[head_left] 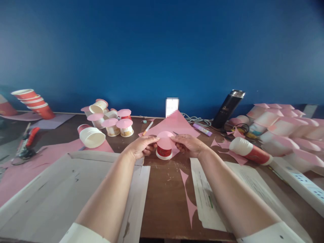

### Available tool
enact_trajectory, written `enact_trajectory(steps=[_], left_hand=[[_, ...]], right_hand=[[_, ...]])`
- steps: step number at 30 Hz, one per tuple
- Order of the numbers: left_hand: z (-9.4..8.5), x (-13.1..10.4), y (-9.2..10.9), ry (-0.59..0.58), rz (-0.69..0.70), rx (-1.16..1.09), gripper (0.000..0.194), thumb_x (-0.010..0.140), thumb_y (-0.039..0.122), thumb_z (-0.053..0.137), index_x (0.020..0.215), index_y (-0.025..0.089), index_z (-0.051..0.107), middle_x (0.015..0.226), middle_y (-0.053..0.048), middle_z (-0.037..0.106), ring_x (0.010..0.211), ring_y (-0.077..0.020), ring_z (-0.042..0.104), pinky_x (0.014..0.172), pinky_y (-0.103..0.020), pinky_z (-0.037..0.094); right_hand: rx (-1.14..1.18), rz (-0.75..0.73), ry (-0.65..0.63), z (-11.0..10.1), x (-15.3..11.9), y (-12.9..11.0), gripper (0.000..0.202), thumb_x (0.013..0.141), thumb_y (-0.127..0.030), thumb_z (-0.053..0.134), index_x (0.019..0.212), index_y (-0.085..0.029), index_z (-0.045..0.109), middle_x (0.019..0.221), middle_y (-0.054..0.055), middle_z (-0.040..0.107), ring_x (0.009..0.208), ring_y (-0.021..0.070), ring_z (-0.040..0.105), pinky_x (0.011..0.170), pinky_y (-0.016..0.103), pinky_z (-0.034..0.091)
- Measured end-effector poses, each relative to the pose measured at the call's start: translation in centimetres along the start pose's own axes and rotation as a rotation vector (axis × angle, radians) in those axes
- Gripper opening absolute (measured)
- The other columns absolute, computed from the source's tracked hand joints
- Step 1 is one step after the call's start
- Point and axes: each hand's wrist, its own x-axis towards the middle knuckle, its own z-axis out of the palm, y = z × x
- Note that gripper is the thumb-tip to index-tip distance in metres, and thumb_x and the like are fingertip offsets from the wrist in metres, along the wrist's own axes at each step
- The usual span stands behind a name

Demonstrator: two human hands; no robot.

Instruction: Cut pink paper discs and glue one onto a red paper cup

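Note:
A pink paper disc (165, 140) lies over the upturned base of a red paper cup (164, 152), which stands mouth down on the brown table. My left hand (143, 146) pinches the disc's left edge between thumb and fingers. On the opposite edge, my right hand (188, 145) is closed in the same kind of pinch. A thin dark item sticks up by the right fingertips; its kind is unclear. Behind the cup lies a large pink paper sheet (177, 123).
Several disc-topped cups stand at left (110, 125) and in stacks at right (280, 126). Nested cups (249, 150) lie on their side. A black flask (227, 109), a glue stick (202, 129), a power strip (301, 184), white cardboard (76, 195) and pink scraps (187, 195) surround the hands.

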Motion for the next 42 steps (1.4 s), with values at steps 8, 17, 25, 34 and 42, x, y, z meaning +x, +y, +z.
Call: enact_trajectory(steps=[8,17,25,34,42], left_hand=[[-0.07,0.07,-0.04,-0.014,-0.023,0.022,0.028,0.071,0.031,0.072,0.07,0.013,0.05,0.06,0.003,0.049,0.04,0.0024,0.023,0.037,-0.011,0.01],[-0.14,0.11,-0.1,-0.015,-0.029,0.037,0.03,0.071,0.032,0.072,0.069,0.014,0.049,0.06,0.003,0.049,0.04,0.0024,0.023,0.037,-0.012,0.009],[-0.02,0.12,0.01,-0.025,-0.022,0.046,0.035,0.068,0.04,0.075,0.074,0.016,0.05,0.061,0.004,0.049,0.04,0.0017,0.025,0.038,-0.012,0.008],[-0.11,0.22,-0.18,-0.025,-0.027,0.031,0.036,0.067,0.037,0.076,0.071,0.016,0.047,0.059,0.004,0.048,0.04,0.002,0.025,0.038,-0.012,0.007],[0.15,0.1,-0.06,-0.023,-0.04,0.03,0.037,0.067,0.036,0.076,0.074,0.016,0.046,0.061,0.005,0.046,0.04,0.0019,0.026,0.038,-0.012,0.009]], right_hand=[[-0.026,-0.003,-0.01,0.07,0.04,0.01,0.041,0.066,-0.05,0.076,0.06,-0.016,0.052,0.05,-0.004,0.047,0.044,0.0052,0.035,0.041,0.022,0.019],[-0.027,-0.013,-0.015,-0.06,0.17,0.19,0.042,0.067,-0.049,0.075,0.058,-0.017,0.051,0.05,-0.005,0.046,0.043,0.0051,0.034,0.04,0.022,0.019],[-0.028,-0.013,0.002,-0.07,0.34,0.41,0.043,0.065,-0.051,0.075,0.06,-0.017,0.051,0.049,-0.005,0.047,0.042,0.0047,0.035,0.04,0.021,0.021],[-0.033,-0.022,-0.019,-0.18,0.41,0.51,0.044,0.065,-0.052,0.075,0.059,-0.016,0.051,0.05,-0.005,0.048,0.042,0.0044,0.036,0.04,0.021,0.019],[-0.019,-0.034,-0.044,-0.08,0.26,0.28,0.042,0.066,-0.049,0.075,0.057,-0.016,0.05,0.047,-0.005,0.045,0.041,0.0046,0.033,0.04,0.022,0.019]])
